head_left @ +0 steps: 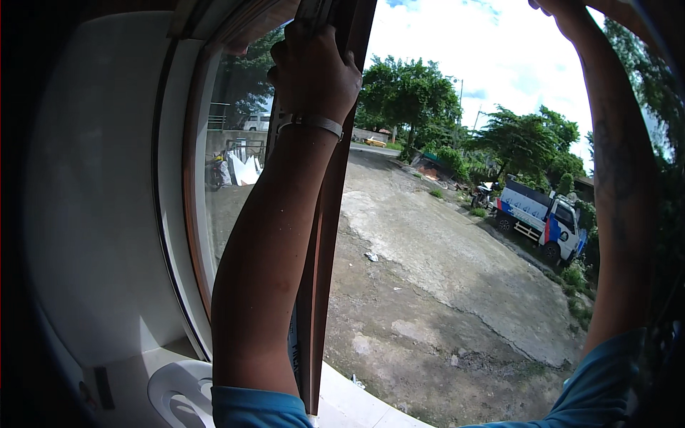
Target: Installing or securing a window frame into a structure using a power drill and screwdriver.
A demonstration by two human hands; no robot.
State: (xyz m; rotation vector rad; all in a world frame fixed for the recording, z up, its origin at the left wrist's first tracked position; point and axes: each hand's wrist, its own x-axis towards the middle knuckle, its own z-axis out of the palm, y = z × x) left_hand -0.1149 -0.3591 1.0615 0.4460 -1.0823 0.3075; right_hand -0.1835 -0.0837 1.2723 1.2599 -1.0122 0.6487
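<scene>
In front of me stands a brown upright frame [328, 242], the edge of a glass panel [235, 132], leaning slightly in the view. My left hand [316, 68] is raised high and closed around the upper part of this frame, its fingers curled over the edge. A light band circles that wrist. My right arm is stretched up at the right side. Only a bit of my right hand [553, 6] shows at the top edge, near a brown beam [631, 18]; its fingers are mostly cut off, so its grip is hidden.
A white plastic chair [178, 378] stands at lower left beside a pale wall [100, 214]. White tiles [349, 403] run along the opening's foot. Outside lie a rough concrete yard [428, 285], a small truck [539, 221], a motorcycle [485, 192] and trees [410, 93].
</scene>
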